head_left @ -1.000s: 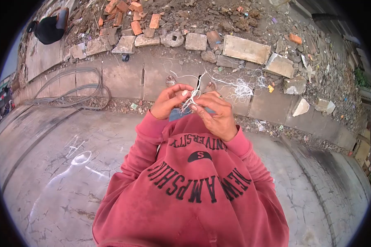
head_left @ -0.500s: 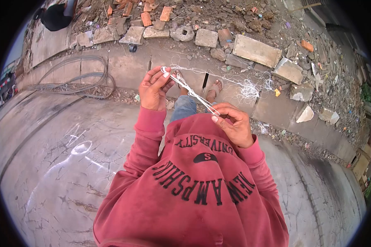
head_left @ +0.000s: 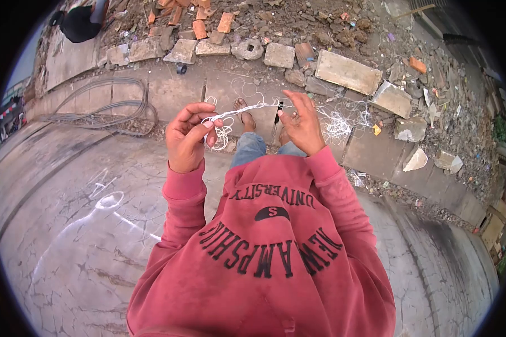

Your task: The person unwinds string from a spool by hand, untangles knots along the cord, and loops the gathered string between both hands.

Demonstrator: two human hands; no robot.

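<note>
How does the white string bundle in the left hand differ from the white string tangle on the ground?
The string bundle is held up in the left hand, while the string tangle lies on the concrete slabs. The string bundle is gathered into small loops; the string tangle is looser and more spread out. Both are white and made of thin strands.

A faded red sweatshirt [head_left: 264, 306] is worn, long sleeves [head_left: 351, 213] gathered at cuffs [head_left: 184, 182] left and right. The chest is marked in arched black block lettering [head_left: 244, 258], partly lost in folds; "UNIVERSITY" is printed on the far side. Between these, a black half-oval emblem [head_left: 264, 213] is lettered "S". Blue jeans [head_left: 249, 149] are seen beyond the far hem.
</note>
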